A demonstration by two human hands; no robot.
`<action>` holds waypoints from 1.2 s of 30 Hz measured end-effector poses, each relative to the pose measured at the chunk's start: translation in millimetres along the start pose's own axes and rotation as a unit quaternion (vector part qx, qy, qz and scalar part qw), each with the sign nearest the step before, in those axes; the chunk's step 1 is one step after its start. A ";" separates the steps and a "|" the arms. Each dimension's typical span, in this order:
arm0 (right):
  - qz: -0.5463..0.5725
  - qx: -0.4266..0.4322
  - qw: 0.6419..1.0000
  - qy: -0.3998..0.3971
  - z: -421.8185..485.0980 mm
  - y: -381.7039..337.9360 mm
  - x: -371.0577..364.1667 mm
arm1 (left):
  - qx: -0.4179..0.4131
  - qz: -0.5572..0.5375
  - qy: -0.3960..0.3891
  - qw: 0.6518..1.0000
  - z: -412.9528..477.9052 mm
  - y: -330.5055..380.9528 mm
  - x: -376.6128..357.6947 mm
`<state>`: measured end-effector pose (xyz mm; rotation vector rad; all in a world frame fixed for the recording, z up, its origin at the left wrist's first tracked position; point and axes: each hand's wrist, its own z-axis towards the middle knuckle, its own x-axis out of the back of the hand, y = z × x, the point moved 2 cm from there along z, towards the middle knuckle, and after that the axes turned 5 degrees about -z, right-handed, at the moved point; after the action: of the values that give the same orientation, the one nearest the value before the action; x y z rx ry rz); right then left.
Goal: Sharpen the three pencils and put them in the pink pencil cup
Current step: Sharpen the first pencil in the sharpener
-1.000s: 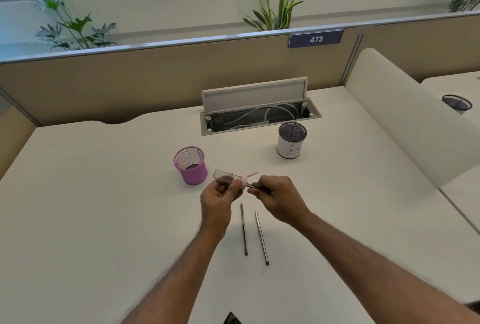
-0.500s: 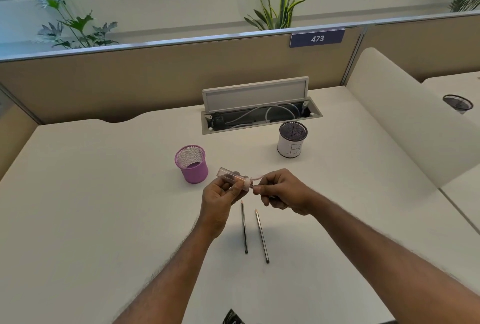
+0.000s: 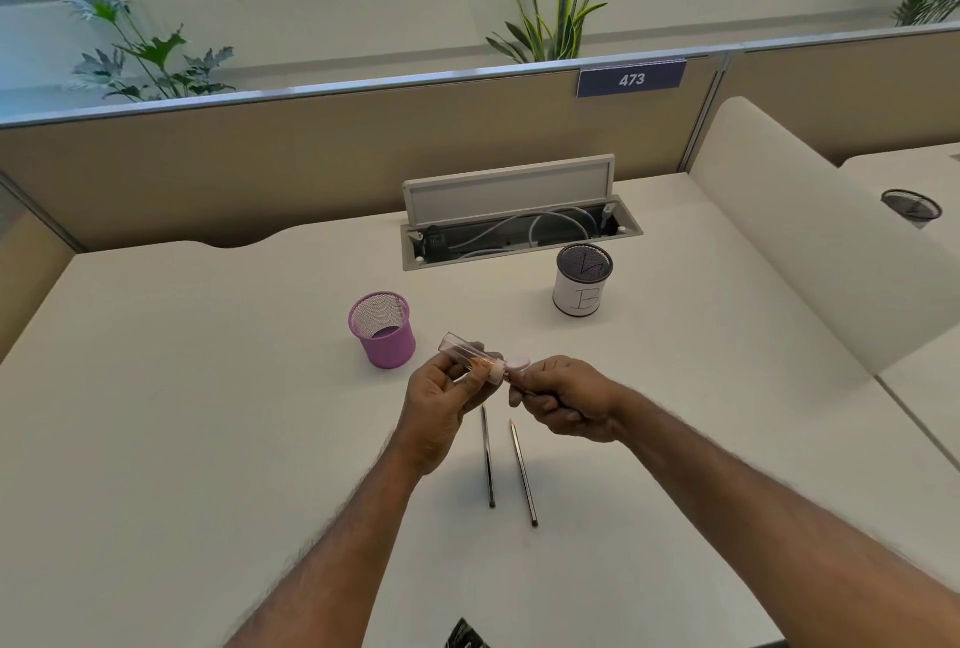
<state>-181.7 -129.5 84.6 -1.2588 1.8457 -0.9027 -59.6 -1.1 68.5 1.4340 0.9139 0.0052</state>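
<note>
Pencil [image 3: 527, 391] in right hand [image 3: 569, 400], sharpener [image 3: 469, 352] in left hand [image 3: 440, 400]

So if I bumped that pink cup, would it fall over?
Probably: the pink pencil cup is mesh and looks empty, so likely light. The desk looks smooth, so it might skid first. It's round, so once tipped it could roll.

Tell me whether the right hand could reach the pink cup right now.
Probably yes, by going over: the right hand grips a pencil in the sharpener, and the left hand holding that sharpener lies between it and the pink cup, whose mouth is open.
</note>
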 end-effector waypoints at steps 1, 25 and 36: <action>0.003 -0.005 1.000 -0.003 -1.3 -1.0 -2.0 | 0.001 0.001 -0.002 1.000 0.3 0.6 0.2; 0.060 0.053 0.997 -0.001 -6.7 9.7 7.4 | -0.042 -0.111 0.106 0.987 4.6 5.6 15.0; 0.018 0.058 0.998 0.003 -1.5 5.5 2.6 | -0.022 -0.103 0.084 0.991 -5.4 4.8 -3.0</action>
<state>-186.1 -130.2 80.2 -1.1510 1.7883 -0.9798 -62.0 2.7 74.7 1.3063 1.1916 -0.0079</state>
